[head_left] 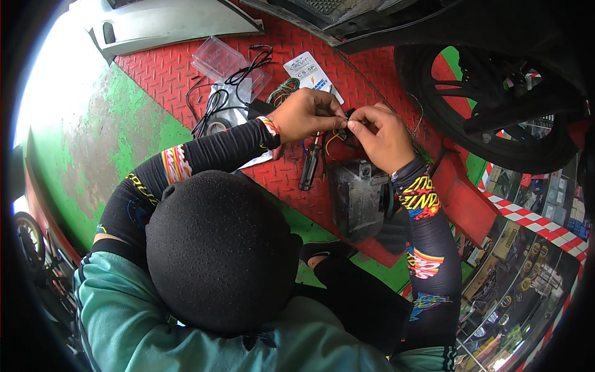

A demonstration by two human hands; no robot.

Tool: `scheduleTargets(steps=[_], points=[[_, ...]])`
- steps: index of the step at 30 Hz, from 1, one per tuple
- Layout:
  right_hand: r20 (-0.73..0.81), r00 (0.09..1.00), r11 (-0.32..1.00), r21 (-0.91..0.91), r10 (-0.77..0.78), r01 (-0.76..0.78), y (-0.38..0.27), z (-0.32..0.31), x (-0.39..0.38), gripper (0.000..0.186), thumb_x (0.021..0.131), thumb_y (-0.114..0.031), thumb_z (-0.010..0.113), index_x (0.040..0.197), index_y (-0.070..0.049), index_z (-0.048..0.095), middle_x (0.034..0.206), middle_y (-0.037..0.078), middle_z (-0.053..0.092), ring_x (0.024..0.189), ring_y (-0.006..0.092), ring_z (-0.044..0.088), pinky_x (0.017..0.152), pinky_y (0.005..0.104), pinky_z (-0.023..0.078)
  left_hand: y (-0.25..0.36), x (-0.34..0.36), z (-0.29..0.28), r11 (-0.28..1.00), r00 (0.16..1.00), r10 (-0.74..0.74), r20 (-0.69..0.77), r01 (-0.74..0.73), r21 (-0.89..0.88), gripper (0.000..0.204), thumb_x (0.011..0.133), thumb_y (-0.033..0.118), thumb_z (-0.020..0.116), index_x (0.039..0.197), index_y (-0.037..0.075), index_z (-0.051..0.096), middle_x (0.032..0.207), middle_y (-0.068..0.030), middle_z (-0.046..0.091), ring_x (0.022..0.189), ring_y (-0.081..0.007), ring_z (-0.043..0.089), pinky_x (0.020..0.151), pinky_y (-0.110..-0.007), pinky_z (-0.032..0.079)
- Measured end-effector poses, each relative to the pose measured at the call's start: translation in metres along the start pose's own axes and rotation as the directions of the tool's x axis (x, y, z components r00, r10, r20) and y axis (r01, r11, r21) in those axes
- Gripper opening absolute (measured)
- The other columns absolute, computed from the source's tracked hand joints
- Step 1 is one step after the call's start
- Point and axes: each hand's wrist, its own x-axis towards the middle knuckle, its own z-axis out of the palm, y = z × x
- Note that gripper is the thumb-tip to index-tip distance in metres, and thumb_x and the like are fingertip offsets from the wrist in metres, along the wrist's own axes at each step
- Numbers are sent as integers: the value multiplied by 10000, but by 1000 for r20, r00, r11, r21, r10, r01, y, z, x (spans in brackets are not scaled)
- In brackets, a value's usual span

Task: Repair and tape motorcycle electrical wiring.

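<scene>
My left hand (307,115) and my right hand (376,133) meet near the middle of the red metal plate, fingertips pinched on a thin dark wire (347,121); the exact join is too small to make out. Below them hang yellow and blue wires (333,144). A screwdriver (310,164) with a dark handle lies just below my left hand. A dark translucent component (356,198) sits below my right hand. Coiled green wires (286,88) and a white printed card (310,71) lie beyond my left hand, with black cables (242,74) to the left.
The red tread plate (161,59) has a clear plastic package (217,59) and tape roll (217,126). A motorcycle wheel (434,111) stands right, a pale panel (167,31) at back left, striped tape (533,226) beside goods at right. A black-covered head (220,248) fills the lower middle.
</scene>
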Motion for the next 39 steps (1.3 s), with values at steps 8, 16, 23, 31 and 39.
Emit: scheduleTargets(steps=[8,16,23,31,39], points=[[718,400,68,444,570,-893,8,-19,16,179,939,-231,673,846,-81,638,656,-53,546,547,54,460,472,230,291,4,1,3,943,984,177,28,-178,280,137,933,81,739,1017,-27,734,944,-80,772,878,-122,723,801,-283,586],[-33,963,958,118,269,-263,2,-29,-1,155,991,-128,643,1112,-64,716,819,69,706,767,212,709,693,346,543,6,-1,0,992,998,60,11,-61,112,143,941,82,723,1023,-34,737,935,-92,779,878,-123,736,811,-273,592],[53,941,857,-399,-334,327,12,-17,-17,347,823,-48,706,1153,-146,668,1088,32,643,872,245,685,693,389,567,9,1,1,998,998,-14,63,10,60,158,958,89,723,1049,-39,724,985,-94,777,943,-135,733,871,-273,581],[107,930,829,-427,-352,362,11,-11,-12,266,826,-90,712,1088,-141,715,1068,3,659,837,211,667,668,380,557,1,0,-1,997,997,26,79,-31,65,142,989,95,709,1072,-20,714,990,-51,766,872,-67,682,732,-226,541],[299,952,981,155,66,-117,8,-18,17,103,929,-146,714,952,-46,717,816,9,679,721,149,655,653,305,534,0,-2,-6,951,984,163,67,-174,255,138,961,64,719,1066,-26,721,984,-69,766,907,-104,707,796,-276,570]])
